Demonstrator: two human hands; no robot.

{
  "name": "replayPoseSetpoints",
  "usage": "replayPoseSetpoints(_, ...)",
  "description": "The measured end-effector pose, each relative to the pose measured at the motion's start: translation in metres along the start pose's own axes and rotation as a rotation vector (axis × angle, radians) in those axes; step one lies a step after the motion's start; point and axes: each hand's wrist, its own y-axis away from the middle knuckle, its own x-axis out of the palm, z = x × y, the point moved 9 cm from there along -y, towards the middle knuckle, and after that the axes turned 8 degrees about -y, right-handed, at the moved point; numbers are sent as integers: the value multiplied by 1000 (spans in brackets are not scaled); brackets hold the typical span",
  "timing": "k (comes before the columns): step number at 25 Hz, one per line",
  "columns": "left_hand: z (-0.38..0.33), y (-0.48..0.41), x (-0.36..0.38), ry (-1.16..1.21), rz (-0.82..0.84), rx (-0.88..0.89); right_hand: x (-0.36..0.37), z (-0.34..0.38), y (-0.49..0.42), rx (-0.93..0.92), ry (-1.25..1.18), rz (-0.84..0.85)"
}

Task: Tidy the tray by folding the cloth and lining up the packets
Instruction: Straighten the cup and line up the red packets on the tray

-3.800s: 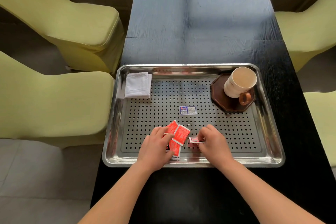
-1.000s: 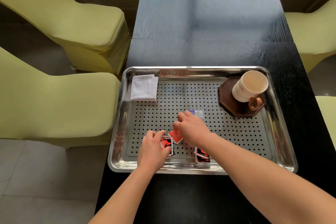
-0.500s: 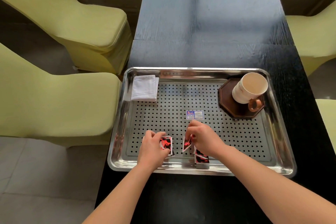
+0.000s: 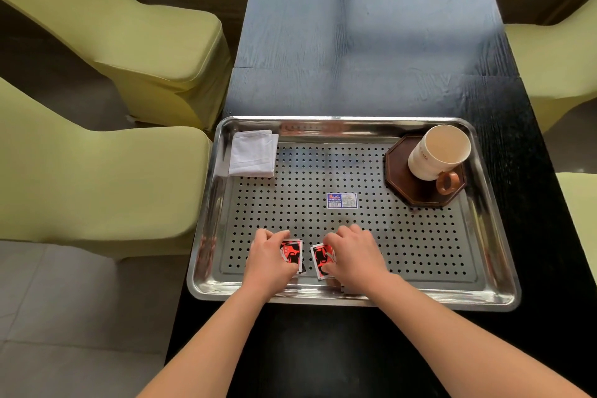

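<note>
— What's changed since a moment ago?

— Half a second back the right hand (image 4: 355,257) had its red packet up on edge. Now the right packet (image 4: 320,259) lies flat on the tray (image 4: 355,300), and the fingers curl down along its right side, holding it. A second ago that hand was out by the blue sticker (image 4: 341,200); it has come back toward the near rim.

— And the other?

— The left hand (image 4: 270,260) has hardly moved. Fingers and thumb are curled round the left packet (image 4: 293,254), which also lies flat. The two packets lie side by side with a narrow gap between them, the right one turned a little.

— Wasn't there a third?

— There was, against the near rim. The right wrist covers that spot now, so I cannot tell.

— The cloth?

— The cloth (image 4: 253,154) is folded in the far left corner against the rim, same as before.

— Room to move?

— Open perforated floor runs from the hands to the sticker, and across the right half up to the coaster (image 4: 420,194) under the cup (image 4: 436,152). The tray's left rim runs close along the left edge of the table (image 4: 355,42), with green chairs (image 4: 97,187) just beyond. A strip of table shows on the right.
</note>
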Motion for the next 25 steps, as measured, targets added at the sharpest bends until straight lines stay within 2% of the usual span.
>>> replayPoseSetpoints(5, 1, 1, -1, 15, 26, -4, -3, 4, 3, 35, -51, -102)
replayPoseSetpoints(8, 3, 1, 0, 55, 33, -10, -22, -33, 20, 183, -170, -196)
replayPoseSetpoints(11, 6, 2, 2, 102, 32, -32, -15, -62, 39, 295, -271, -87)
replayPoseSetpoints(14, 5, 4, 2, 111, 30, -33, -2, -53, 40, 262, -241, 43)
replayPoseSetpoints(19, 5, 4, 2, 139, 37, -49, -2, -41, 35, 247, -275, 8)
replayPoseSetpoints(25, 6, 4, 3, 164, 29, -57, -26, -59, 42, 350, -528, -148)
